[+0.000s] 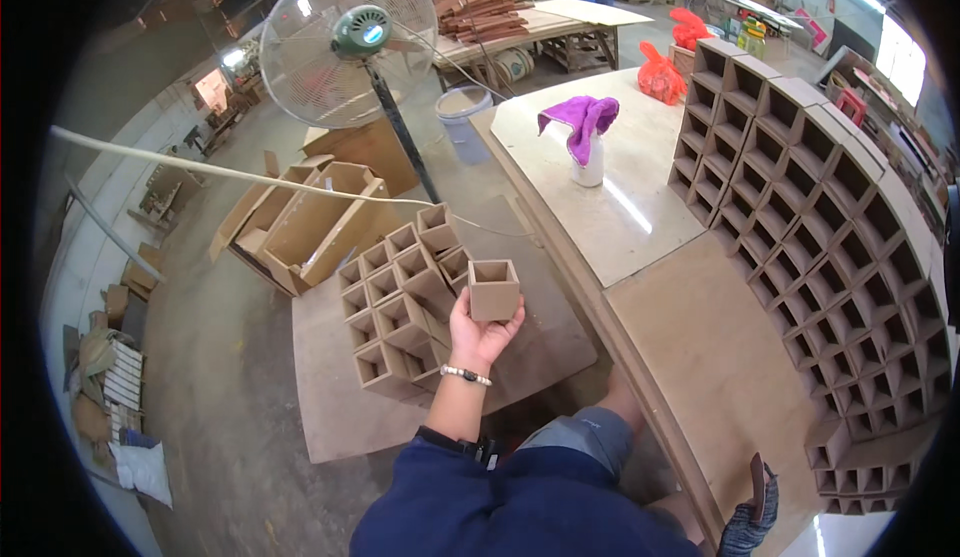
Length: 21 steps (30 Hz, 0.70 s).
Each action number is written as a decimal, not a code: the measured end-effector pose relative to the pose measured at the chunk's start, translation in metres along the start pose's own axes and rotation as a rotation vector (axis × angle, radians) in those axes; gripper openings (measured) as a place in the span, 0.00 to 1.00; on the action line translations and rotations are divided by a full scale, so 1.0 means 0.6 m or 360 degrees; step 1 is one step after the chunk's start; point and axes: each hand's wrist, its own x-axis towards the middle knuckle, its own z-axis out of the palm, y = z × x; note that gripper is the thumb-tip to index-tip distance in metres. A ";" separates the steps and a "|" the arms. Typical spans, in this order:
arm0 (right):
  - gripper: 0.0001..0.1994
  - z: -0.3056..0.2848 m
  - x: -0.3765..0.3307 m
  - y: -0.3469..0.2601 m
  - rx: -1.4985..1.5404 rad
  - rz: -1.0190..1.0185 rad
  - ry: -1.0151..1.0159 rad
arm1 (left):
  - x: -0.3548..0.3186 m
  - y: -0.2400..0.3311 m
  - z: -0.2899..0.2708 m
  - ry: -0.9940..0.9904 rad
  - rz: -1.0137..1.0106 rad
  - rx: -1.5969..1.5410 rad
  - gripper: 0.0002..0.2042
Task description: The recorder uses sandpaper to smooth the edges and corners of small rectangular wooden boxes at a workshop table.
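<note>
My bare left hand (484, 335), with a beaded bracelet at the wrist, holds a small square brown box (494, 302) from below, its open side up. Behind and left of it, similar boxes (395, 307) are grouped and stacked on a brown sheet (335, 397) low by the floor. At the lower right, my right hand (748, 531) wears a dark grey glove and grips a thin dark brown flat piece (758, 485) over the workbench (710, 347). What that piece is, I cannot make out. Beside it, many more boxes (800, 207) stand in a tall stacked wall, openings facing me.
A purple cloth (580, 122) drapes over a white bottle (588, 169) on the bench, near an orange-red plastic bag (661, 75). A large standing fan (350, 42), a bucket (464, 117) and open cardboard cartons (310, 217) stand left. A pale cable (220, 170) crosses there.
</note>
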 end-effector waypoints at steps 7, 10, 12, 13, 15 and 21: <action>0.27 -0.021 0.033 -0.036 0.0414 0.0143 -0.0039 | -0.042 0.044 0.057 0.0161 0.0280 0.0597 0.18; 0.26 -0.015 0.023 -0.013 0.0344 0.0146 -0.0021 | -0.047 0.071 0.080 0.0429 0.0427 0.0908 0.20; 0.24 -0.014 0.018 -0.001 0.0439 0.0121 -0.0018 | -0.052 0.097 0.096 0.0557 0.0680 0.1618 0.20; 0.24 -0.013 0.015 0.003 0.0436 0.0129 -0.0010 | -0.050 0.113 0.098 0.0548 0.0675 0.1625 0.20; 0.22 -0.005 0.005 0.012 0.0440 0.0126 0.0059 | -0.039 0.143 0.094 0.0536 0.0635 0.2011 0.20; 0.21 -0.007 0.023 -0.004 0.0451 0.0098 -0.0001 | 0.010 0.069 0.079 0.0343 0.0380 0.0374 0.22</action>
